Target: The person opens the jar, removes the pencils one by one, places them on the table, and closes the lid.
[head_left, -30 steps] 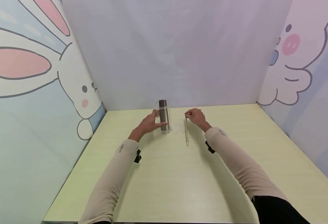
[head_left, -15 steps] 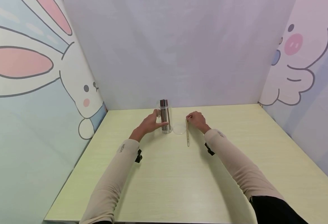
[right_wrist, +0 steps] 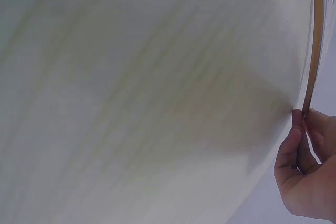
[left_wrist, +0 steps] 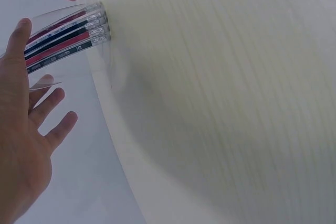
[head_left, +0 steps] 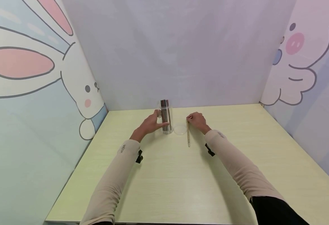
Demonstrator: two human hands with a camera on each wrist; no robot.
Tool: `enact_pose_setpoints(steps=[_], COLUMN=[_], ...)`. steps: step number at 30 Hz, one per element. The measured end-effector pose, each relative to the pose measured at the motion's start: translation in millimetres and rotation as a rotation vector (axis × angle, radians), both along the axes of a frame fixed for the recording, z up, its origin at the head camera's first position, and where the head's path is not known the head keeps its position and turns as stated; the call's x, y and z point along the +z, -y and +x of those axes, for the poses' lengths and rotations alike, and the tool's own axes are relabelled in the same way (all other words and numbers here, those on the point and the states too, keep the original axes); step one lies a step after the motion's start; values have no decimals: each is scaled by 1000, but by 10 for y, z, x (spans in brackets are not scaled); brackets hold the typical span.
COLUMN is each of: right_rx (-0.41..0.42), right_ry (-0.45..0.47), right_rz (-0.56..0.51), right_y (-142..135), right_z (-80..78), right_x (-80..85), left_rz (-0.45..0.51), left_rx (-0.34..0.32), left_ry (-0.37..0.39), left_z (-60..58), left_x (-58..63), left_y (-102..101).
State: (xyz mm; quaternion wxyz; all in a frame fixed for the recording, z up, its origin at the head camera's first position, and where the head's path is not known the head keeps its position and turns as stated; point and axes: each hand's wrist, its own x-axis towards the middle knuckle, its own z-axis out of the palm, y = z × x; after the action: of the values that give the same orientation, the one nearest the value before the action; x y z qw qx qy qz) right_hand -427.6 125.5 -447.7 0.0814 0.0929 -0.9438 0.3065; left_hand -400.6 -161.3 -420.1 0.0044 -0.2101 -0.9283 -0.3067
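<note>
Table [head_left: 164,187] pale, wall [head_left: 167,56] lilac-gry; L hand [head_left: 149,123] grips clr jar [head_left: 167,132], R hand [head_left: 197,121] pinches pencil [head_left: 188,135].

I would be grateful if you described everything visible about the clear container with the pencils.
The clear container is see-through and looks like plastic, with a round base. It stands upright on the pale table, toward the far edge, holding a bunch of pencils, dark and red ones among them. The left hand holds it, thumb on the near side. A clear round piece lies just to its right; whether they touch, I cannot tell.
</note>
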Motion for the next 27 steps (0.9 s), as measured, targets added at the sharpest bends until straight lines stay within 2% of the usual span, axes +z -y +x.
enact_pose_setpoints(steps=[18,27], right_rx=[1,-2], right_ry=[42,51], right_rz=[-64,-64], right_y=[14,5], right_z=[15,-31], right_x=[-68,-93], left_rz=[8,10], left_rx=[-8,-9], left_ry=[9,9], left_z=[-1,-24], left_x=[5,-18], left_y=[2,17])
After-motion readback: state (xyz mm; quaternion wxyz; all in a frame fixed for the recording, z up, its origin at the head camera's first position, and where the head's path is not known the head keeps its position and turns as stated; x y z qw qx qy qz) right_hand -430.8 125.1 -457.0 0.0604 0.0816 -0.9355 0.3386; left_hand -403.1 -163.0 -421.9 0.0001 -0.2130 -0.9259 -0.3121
